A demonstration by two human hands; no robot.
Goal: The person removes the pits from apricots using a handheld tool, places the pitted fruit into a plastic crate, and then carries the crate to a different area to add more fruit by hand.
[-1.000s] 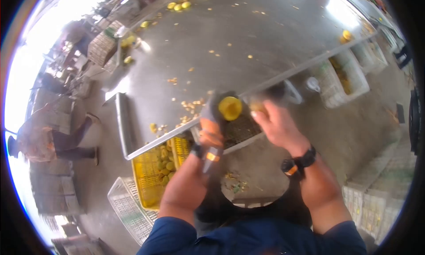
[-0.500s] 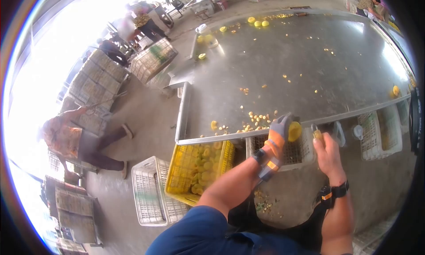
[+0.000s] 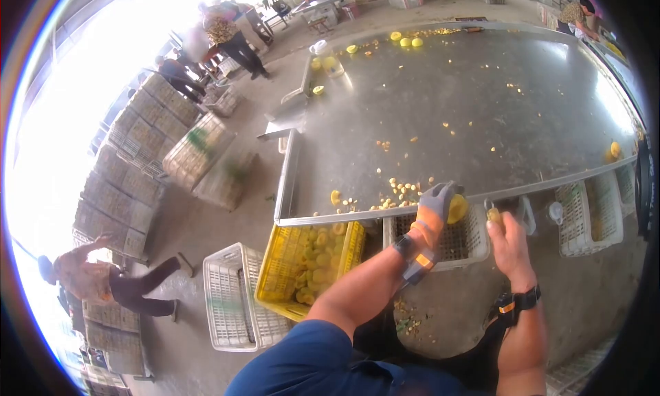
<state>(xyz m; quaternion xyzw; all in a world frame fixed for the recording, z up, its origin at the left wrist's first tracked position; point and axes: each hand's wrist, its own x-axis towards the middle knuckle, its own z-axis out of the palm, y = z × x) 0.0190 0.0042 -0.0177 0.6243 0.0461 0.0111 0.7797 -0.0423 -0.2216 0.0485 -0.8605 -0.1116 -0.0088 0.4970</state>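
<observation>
My left hand (image 3: 433, 207), in an orange and grey glove, is closed around a yellow peach (image 3: 457, 209) at the table's front edge. My bare right hand (image 3: 509, 245) grips the handle of a small pitting tool (image 3: 493, 216), whose metal loop points up. A short gap separates the loop from the peach. Pale pits (image 3: 405, 188) lie scattered on the metal table (image 3: 412, 107) just beyond my left hand. Below my hands stands a white crate (image 3: 474, 241). Peach pieces partly fill the yellow crate (image 3: 275, 272) to its right-hand neighbour's left.
Beside the yellow crate is a white crate (image 3: 223, 300). More white crates (image 3: 591, 217) stand under the table at right. At left, a person (image 3: 103, 279) leans back near stacked crates (image 3: 117, 203). Yellow fruits (image 3: 405, 42) and a clear jug (image 3: 333, 67) sit at the table's far side.
The person at left and the tilted crates behind them have moved left and toward me. My hands stay nearly in place, still holding the peach and the tool. The view has shifted slightly.
</observation>
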